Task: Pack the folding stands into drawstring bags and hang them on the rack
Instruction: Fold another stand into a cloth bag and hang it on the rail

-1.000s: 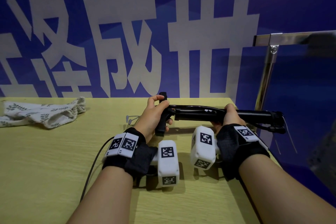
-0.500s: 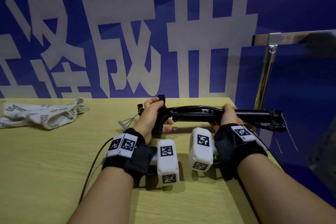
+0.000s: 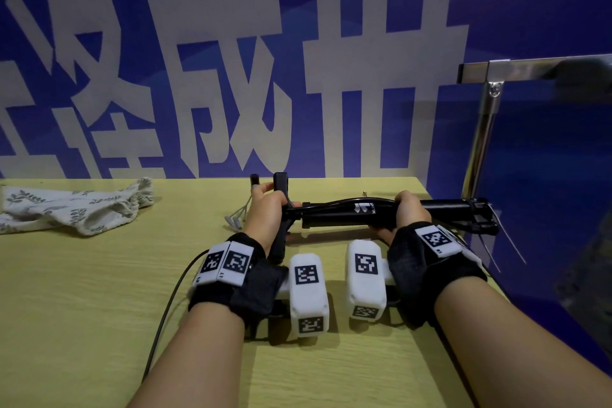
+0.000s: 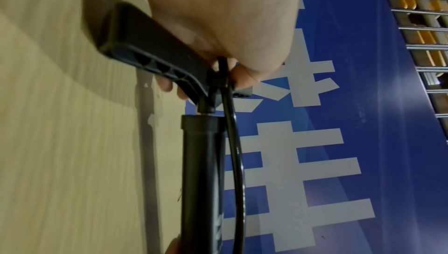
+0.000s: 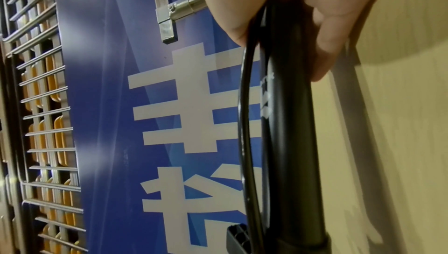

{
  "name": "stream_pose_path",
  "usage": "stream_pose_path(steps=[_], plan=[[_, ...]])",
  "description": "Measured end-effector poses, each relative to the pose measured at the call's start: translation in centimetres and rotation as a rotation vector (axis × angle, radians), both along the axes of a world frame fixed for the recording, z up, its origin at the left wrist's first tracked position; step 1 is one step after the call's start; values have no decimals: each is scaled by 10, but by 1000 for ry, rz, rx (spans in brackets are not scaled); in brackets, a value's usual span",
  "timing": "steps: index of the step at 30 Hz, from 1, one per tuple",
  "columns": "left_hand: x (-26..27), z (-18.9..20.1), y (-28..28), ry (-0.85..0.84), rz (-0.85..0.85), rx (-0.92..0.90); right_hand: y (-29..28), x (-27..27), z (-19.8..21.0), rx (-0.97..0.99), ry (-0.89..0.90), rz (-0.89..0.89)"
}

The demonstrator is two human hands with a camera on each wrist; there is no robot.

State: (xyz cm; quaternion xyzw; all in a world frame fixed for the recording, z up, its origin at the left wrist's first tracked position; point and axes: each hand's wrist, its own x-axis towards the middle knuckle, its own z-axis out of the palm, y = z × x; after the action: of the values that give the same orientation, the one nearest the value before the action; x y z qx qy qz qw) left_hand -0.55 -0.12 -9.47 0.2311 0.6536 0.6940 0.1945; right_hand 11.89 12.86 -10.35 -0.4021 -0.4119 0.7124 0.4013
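Your left hand (image 3: 265, 212) has its grip wrapped round the crosswise black handle (image 4: 155, 55) at the left end of the folding stand (image 3: 351, 217), fingers curled over the far side and thumb toward you; the left wrist view shows the handle bar passing under the palm, with a thin rod joining it to the thick black tube. Your right hand (image 3: 409, 214) has its grip clamped round the tube itself, fingers over the top and thumb beneath, to the right of the white logo printed on the barrel. The stand is held level, running left to right, just above the far right part of the tabletop (image 3: 99, 308); its right end, with folded black fittings, reaches past the tabletop edge. A thin black hose (image 5: 244, 124) bows alongside the tube between your two hands. The drawstring bag (image 3: 76, 209), pale cloth with a leaf print, lies crumpled at the far left of the tabletop, well apart from the stand and from both hands. A few pale cord ends (image 3: 235, 217) lie on the tabletop just left of your left hand. The metal rack (image 3: 490, 116) stands beyond the right edge, its upright post meeting a horizontal bar against the blue wall banner (image 3: 231, 60).
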Motion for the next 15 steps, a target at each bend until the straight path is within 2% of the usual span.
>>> stream_pose_path(steps=[2,9,15], plan=[[-4,-1,1,3,36,6,1,1,1,-44,63,72],[-24,-4,-2,-26,146,23,-9,7,12,19,-336,390],[-25,-5,-3,-61,96,11,-3,18,25,228,-543,402]])
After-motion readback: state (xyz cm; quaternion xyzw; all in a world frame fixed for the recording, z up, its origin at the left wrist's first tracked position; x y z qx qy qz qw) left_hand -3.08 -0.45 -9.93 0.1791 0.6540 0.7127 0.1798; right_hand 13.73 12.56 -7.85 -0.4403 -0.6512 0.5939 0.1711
